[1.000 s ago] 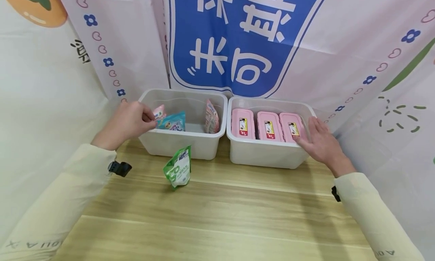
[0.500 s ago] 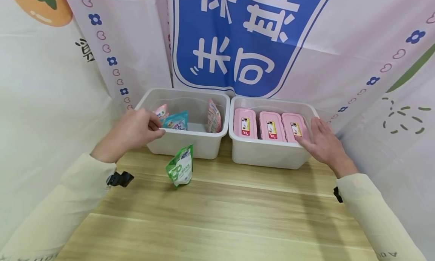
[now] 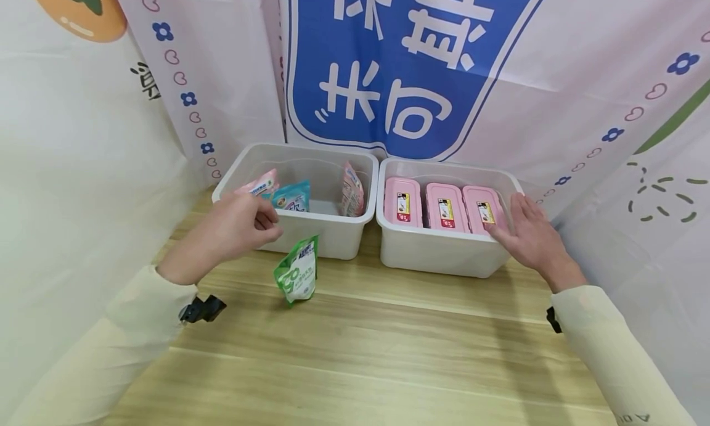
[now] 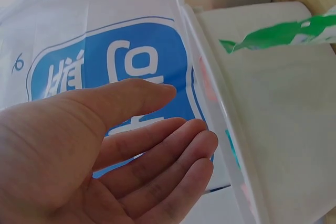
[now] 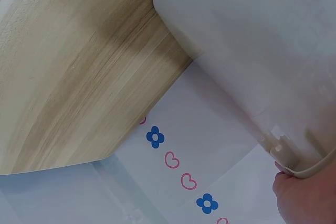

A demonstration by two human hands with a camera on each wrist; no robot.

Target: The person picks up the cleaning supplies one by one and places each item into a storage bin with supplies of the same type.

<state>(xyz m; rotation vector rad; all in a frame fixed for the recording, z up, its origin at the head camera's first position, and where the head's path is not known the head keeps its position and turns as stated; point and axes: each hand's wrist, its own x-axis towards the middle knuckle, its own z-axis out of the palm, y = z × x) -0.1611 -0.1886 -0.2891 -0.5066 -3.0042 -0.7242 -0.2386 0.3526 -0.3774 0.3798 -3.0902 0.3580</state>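
My left hand [image 3: 235,229] hovers in front of the left white bin [image 3: 302,235], holding nothing. In the left wrist view its fingers [image 4: 173,156] are relaxed, with a gap below the thumb. Two pink pouches, one at the left [image 3: 261,184] and one at the right [image 3: 352,192], stand in that bin beside a blue pouch [image 3: 293,196]. A green and white pouch [image 3: 299,272] stands on the table before the bin. My right hand [image 3: 529,238] rests on the front right corner of the right white bin [image 3: 438,253], fingers extended along the rim.
Three pink lidded boxes, at left [image 3: 403,203], middle [image 3: 447,207] and right [image 3: 484,209], sit side by side in the right bin. Both bins stand against a printed cloth [image 3: 233,74] at the back of the wooden table [image 3: 377,352].
My left hand has moved right and toward me, away from the left bin's rim. The right hand stays on its bin. The whole head view has shifted slightly.
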